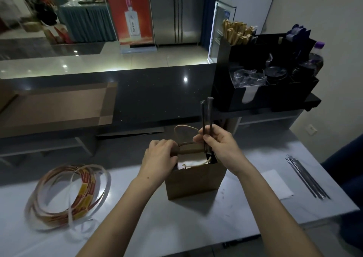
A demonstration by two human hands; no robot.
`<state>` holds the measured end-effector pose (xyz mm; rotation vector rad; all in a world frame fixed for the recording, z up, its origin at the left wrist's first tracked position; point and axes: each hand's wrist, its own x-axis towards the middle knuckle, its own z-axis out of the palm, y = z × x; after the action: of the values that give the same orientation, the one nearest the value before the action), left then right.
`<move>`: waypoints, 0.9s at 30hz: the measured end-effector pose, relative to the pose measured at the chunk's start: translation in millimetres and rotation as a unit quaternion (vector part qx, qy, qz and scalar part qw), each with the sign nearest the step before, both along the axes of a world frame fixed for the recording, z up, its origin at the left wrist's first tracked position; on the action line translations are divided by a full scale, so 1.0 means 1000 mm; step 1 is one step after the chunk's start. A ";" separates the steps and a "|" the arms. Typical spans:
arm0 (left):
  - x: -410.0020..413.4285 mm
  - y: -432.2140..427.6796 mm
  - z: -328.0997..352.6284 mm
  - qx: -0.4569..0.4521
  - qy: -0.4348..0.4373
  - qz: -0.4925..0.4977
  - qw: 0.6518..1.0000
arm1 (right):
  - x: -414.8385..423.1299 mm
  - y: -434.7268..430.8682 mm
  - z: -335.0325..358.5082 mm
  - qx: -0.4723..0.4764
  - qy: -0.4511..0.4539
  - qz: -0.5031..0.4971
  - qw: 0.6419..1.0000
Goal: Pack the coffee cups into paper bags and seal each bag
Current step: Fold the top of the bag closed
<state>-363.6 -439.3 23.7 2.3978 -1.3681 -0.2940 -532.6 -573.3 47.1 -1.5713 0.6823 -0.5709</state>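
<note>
A brown paper bag (193,180) stands upright on the white table (176,227), its top open and its cord handles showing. My left hand (160,154) grips the bag's folded top edge on the left side. My right hand (218,144) pinches two long dark wrapped straws (206,117), held upright with their lower ends inside the bag's right side. What sits inside the bag is hidden apart from a pale shape.
A loose coil of red-and-yellow sealing tape (68,194) lies at the left. Several more dark straws (306,178) and a white napkin (279,184) lie at the right. A black organiser (263,74) with lids and stirrers stands on the dark counter behind.
</note>
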 end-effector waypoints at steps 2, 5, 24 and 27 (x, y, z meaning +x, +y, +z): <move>-0.002 0.003 -0.004 0.008 0.010 0.009 1.000 | 0.002 -0.003 -0.004 -0.013 0.026 0.039 0.999; -0.002 0.008 -0.009 0.011 0.042 0.019 0.999 | 0.009 -0.010 -0.010 -0.027 0.064 0.089 0.994; -0.007 0.009 -0.021 0.027 0.088 0.024 0.995 | 0.028 -0.038 -0.058 -0.288 0.442 0.253 0.811; -0.009 0.008 -0.017 0.029 0.087 0.024 0.995 | 0.030 -0.040 -0.063 -0.289 0.433 0.248 0.817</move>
<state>-372.5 -431.1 6.9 2.3849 -1.2378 -0.5235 -503.0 -613.7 -15.5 -2.5107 0.7363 0.4417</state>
